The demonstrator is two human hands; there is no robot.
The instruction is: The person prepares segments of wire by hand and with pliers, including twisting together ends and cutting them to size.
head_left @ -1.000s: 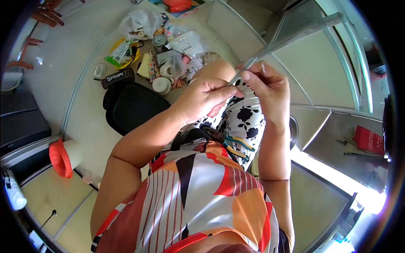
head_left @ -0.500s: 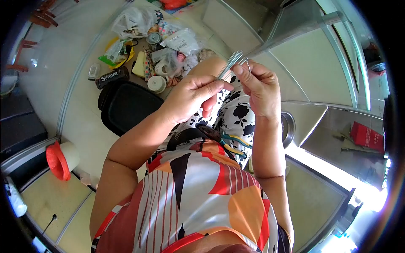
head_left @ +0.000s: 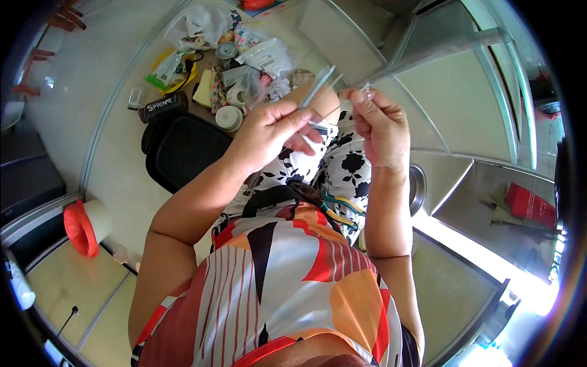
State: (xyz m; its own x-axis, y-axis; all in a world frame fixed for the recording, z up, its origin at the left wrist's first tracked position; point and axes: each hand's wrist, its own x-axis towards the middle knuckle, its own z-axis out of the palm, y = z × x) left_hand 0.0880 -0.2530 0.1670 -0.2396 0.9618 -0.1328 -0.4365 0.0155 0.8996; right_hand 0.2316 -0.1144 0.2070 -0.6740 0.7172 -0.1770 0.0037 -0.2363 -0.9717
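Note:
My left hand (head_left: 275,131) pinches a bundle of thin silvery wires (head_left: 318,85) between thumb and forefinger, its other fingers loose and blurred. The wires point up and away from me, smeared by motion. To the right, my right hand (head_left: 382,125) is closed on a short twisted wire (head_left: 367,88), whose coiled end shows above the fingertips. A single thin wire slants across the gap between the hands; which hand holds it I cannot tell. Pliers (head_left: 336,211) with green-and-yellow handles lie on my lap, on the black-and-white flowered trousers (head_left: 350,162).
A black tray-like item (head_left: 186,150) lies on the floor at left, beside a dark "Sprint" cylinder (head_left: 165,106). Beyond are plastic bags (head_left: 266,56), a white round lid (head_left: 228,118) and a tin (head_left: 227,52). Pale cabinets (head_left: 455,107) stand close on the right.
My hands have drawn slightly apart. The wire bundle has shifted left, and the fingers of my left hand have loosened. The twisted wire in my right hand now shows less of its length.

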